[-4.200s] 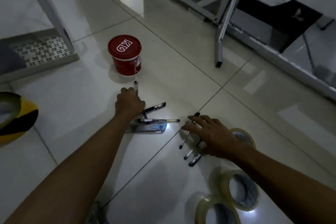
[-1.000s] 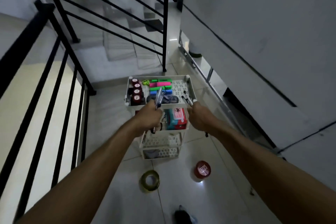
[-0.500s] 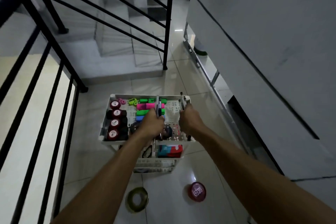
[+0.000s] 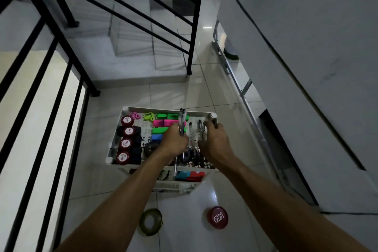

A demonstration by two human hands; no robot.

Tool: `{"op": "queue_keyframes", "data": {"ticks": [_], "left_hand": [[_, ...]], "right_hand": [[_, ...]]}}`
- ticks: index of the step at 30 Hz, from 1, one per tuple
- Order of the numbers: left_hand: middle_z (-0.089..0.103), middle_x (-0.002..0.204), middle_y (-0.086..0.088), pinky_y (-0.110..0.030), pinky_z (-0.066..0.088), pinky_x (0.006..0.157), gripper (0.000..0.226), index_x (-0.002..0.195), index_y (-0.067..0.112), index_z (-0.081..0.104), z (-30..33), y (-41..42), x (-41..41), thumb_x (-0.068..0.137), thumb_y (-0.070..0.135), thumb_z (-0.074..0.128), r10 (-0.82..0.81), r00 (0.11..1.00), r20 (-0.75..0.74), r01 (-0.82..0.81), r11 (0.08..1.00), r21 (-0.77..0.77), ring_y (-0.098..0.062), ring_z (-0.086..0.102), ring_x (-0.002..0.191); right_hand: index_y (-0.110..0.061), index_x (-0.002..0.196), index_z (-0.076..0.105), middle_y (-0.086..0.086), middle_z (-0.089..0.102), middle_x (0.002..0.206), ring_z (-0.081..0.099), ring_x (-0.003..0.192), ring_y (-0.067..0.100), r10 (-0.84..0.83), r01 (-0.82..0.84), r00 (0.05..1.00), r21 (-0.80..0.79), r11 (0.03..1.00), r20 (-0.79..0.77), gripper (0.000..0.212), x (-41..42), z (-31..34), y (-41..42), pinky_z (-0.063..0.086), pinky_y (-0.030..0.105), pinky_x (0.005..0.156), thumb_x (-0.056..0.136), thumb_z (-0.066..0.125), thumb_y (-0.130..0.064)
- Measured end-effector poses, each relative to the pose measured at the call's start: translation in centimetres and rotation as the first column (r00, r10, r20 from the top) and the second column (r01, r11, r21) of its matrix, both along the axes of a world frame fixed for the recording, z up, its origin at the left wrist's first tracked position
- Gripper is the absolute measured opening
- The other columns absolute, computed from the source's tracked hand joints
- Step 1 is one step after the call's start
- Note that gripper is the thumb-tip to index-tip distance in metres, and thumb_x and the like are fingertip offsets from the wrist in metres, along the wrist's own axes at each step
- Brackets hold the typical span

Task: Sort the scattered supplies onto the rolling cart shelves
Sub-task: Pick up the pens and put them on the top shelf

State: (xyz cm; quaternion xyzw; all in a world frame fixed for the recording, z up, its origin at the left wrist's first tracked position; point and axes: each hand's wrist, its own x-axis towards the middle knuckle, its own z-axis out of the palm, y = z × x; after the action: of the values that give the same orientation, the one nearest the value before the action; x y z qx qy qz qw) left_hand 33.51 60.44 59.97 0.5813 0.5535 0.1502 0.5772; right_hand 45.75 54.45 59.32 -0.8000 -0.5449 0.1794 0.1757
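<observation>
A: Where are the pens at?
B: The left hand [image 4: 173,143] is fisted around a bunch of pens [image 4: 181,121], tips sticking up over the cart's top shelf [image 4: 163,109]. The right hand [image 4: 214,139] is curled over a few more pens [image 4: 201,129] near the shelf's right edge.
A: Anything on the floor?
B: A red tub [image 4: 217,220] and a yellow tape roll [image 4: 151,222], both in front of the cart.

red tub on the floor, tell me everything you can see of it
The red tub stands upright on the glossy white tiled floor, near the cart on its near right side. It looks like plastic, round, seen almost from above, so its closed red lid with white "KG" lettering shows most. Nothing touches it; the yellow-and-black tape roll lies apart to its left.
</observation>
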Motion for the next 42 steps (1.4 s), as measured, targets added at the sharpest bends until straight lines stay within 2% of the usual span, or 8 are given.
{"op": "queue_keyframes", "data": {"ticks": [4, 7, 15, 22, 26, 30, 35, 42], "left_hand": [[0.060, 0.100, -0.004, -0.028, 0.053, 0.067, 0.027, 0.107, 0.018, 0.051, 0.1, -0.7, 1.8, 0.089, -0.001, 0.057, -0.013, 0.997, -0.074, 0.021, 0.994, 0.106, -0.018, 0.061, 0.090], [0.059, 0.111, -0.010, -0.032, 0.054, 0.078, 0.035, 0.118, 0.011, 0.049, -0.1, -0.9, 3.8, 0.086, -0.001, 0.061, 0.013, 0.988, -0.152, 0.017, 0.981, 0.195, -0.024, 0.060, 0.100], [0.053, 0.121, -0.015, -0.038, 0.056, 0.083, 0.046, 0.124, 0.005, 0.049, -1.0, -2.1, 7.6, 0.081, -0.006, 0.063, 0.092, 0.967, -0.236, -0.041, 0.976, 0.213, -0.028, 0.057, 0.105], [0.065, 0.099, -0.012, -0.039, 0.059, 0.072, 0.030, 0.106, 0.008, 0.063, -0.8, -2.7, 6.7, 0.078, -0.004, 0.066, -0.054, 0.988, -0.146, 0.094, 0.956, 0.279, -0.025, 0.065, 0.086], [0.051, 0.131, -0.010, -0.048, 0.040, 0.104, 0.070, 0.133, 0.020, 0.049, -1.2, -2.6, 4.3, 0.071, 0.031, 0.079, -0.167, 0.878, -0.449, 0.341, 0.877, 0.339, -0.029, 0.045, 0.124], [0.018, 0.156, -0.008, -0.053, 0.019, 0.116, 0.112, 0.149, 0.026, 0.017, -1.4, -2.1, 2.4, 0.061, 0.044, 0.083, -0.379, 0.751, -0.541, 0.573, 0.781, 0.248, -0.031, 0.017, 0.143], [0.007, 0.160, -0.008, -0.051, 0.015, 0.119, 0.119, 0.152, 0.027, 0.004, -1.4, -1.8, 2.2, 0.064, 0.032, 0.085, -0.424, 0.767, -0.482, 0.572, 0.792, 0.214, -0.032, 0.006, 0.147], [0.057, 0.116, -0.004, -0.034, 0.057, 0.081, 0.088, 0.142, 0.025, 0.024, -0.7, -1.3, 2.9, 0.074, 0.003, 0.075, -0.368, 0.926, -0.080, 0.376, 0.915, 0.142, -0.016, 0.062, 0.099]], "right_hand": [[-0.020, 0.141, 0.040, 0.013, 0.046, 0.135, 0.053, 0.108, 0.021, 0.069, -0.077, 0.989, 0.056, 0.995, 0.134, 0.068, 1.8, -0.1, -1.6, 0.050, 0.026, 0.082, 0.082, 0.073, -0.018], [-0.022, 0.141, 0.038, 0.012, 0.046, 0.133, 0.052, 0.097, 0.014, 0.051, -0.057, 0.993, 0.057, 0.997, 0.111, 0.071, 3.5, -0.6, -3.1, 0.045, 0.020, 0.073, 0.080, 0.075, -0.024], [-0.022, 0.145, 0.031, 0.009, 0.043, 0.140, 0.053, 0.116, 0.020, -0.070, 0.067, 0.997, 0.067, 0.995, 0.043, 0.071, 6.9, -1.2, -4.8, 0.047, 0.027, 0.087, 0.085, 0.069, -0.019], [-0.021, 0.144, 0.035, 0.007, 0.047, 0.138, 0.052, 0.119, 0.019, -0.038, 0.037, 0.999, 0.086, 0.996, 0.000, 0.063, 6.3, -1.3, -3.9, 0.047, 0.031, 0.094, 0.088, 0.065, -0.017], [-0.015, 0.140, 0.042, 0.010, 0.047, 0.140, 0.046, 0.125, 0.024, 0.078, -0.075, 0.997, 0.118, 0.990, -0.027, 0.054, 5.7, -0.8, -1.9, 0.039, 0.033, 0.100, 0.089, 0.059, -0.011], [-0.014, 0.148, 0.031, 0.010, 0.035, 0.151, 0.034, 0.135, 0.028, 0.188, -0.191, 0.980, 0.058, 0.980, 0.062, 0.067, 5.8, -0.4, 2.2, 0.033, 0.047, 0.110, 0.088, 0.061, -0.016], [-0.013, 0.152, 0.021, 0.009, 0.025, 0.158, 0.019, 0.144, 0.029, 0.275, -0.272, 0.949, -0.042, 0.961, 0.154, 0.073, 6.1, -1.3, 5.6, 0.020, 0.049, 0.114, 0.089, 0.058, -0.015], [-0.019, 0.143, 0.041, 0.012, 0.043, 0.148, 0.034, 0.138, 0.028, 0.376, -0.386, 0.907, 0.013, 0.923, 0.192, 0.067, 6.1, -1.6, 3.5, 0.028, 0.048, 0.112, 0.083, 0.071, -0.026]]}}
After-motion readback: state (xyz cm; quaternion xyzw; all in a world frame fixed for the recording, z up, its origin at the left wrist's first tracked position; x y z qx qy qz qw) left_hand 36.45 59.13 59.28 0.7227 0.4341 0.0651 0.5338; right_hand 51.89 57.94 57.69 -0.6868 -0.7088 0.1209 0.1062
